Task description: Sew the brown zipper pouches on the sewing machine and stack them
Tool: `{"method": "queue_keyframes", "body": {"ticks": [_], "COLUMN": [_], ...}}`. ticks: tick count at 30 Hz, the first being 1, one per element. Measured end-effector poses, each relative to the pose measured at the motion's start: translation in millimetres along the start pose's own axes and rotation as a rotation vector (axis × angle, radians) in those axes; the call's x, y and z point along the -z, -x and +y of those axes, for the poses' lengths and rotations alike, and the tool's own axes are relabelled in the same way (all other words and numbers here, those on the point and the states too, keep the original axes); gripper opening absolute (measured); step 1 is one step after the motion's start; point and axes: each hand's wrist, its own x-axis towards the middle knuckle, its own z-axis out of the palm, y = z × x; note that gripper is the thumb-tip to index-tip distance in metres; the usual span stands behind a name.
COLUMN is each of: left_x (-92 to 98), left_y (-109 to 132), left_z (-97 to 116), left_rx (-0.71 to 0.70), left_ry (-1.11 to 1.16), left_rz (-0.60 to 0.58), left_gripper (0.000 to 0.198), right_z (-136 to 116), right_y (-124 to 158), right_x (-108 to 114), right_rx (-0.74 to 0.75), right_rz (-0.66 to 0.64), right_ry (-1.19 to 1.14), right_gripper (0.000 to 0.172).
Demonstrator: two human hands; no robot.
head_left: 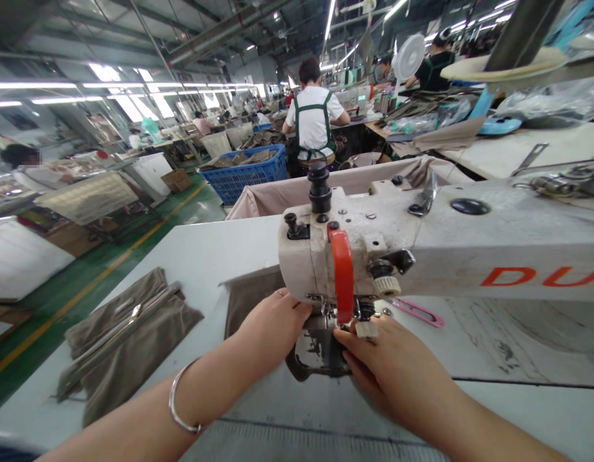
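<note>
A white sewing machine [445, 218] with an orange guard [342, 276] stands in front of me. My left hand [275, 324] is left of the needle area, its fingers curled together on the edge of a piece of brown fabric [246, 295] that runs behind it. My right hand [390, 356] is to the right of the needle, thumb and forefinger drawn together close to the presser foot. What its fingertips hold is hidden. Between the hands, a dark-edged metal plate [316, 369] shows below the needle.
A stack of brown fabric pieces with a zipper [133, 314] lies on the table's left. Pink thread snips [419, 312] rest under the machine arm. Beyond are a pink cloth-lined bin [277, 199], a blue crate [248, 176] and a seated co-worker [313, 115].
</note>
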Motion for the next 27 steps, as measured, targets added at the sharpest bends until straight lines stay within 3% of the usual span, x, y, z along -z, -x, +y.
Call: {"method": "queue_keyframes", "body": {"ticks": [5,10,16,21,27], "left_x": [10.8,17.7,25.3,12.5,-3.3], "left_y": [8.9,7.5,0.8,5.4,15.8], "left_z": [31.8,27.9,33.4,49.9,54.2], "left_rx": [0.074,0.224,0.114,0.080,0.049], "left_ry": [0.002,0.203,0.266,0.186,0.090], "left_rz": [-0.182,-0.286,-0.240,-0.182,-0.103], "left_gripper": [0.022,0.023,0.042,0.038,0.024], "right_z": [0.2,-5.3,-9.9,-7.2,-5.1], "right_y": [2.2,1.7,4.0,6.2,7.1], "right_x": [-0.1,-1.3,-2.7,-3.0,-5.2], "right_rx": [0.041,0.085,0.062,0.056,0.060], "right_rz": [0.022,-0.076,-0.029,-0.059,-0.089], "right_ry": [-0.079,-0.036,0.061,0.056,0.070], "right_gripper": [0.033,0.050,0.039,0.029,0.038]}}
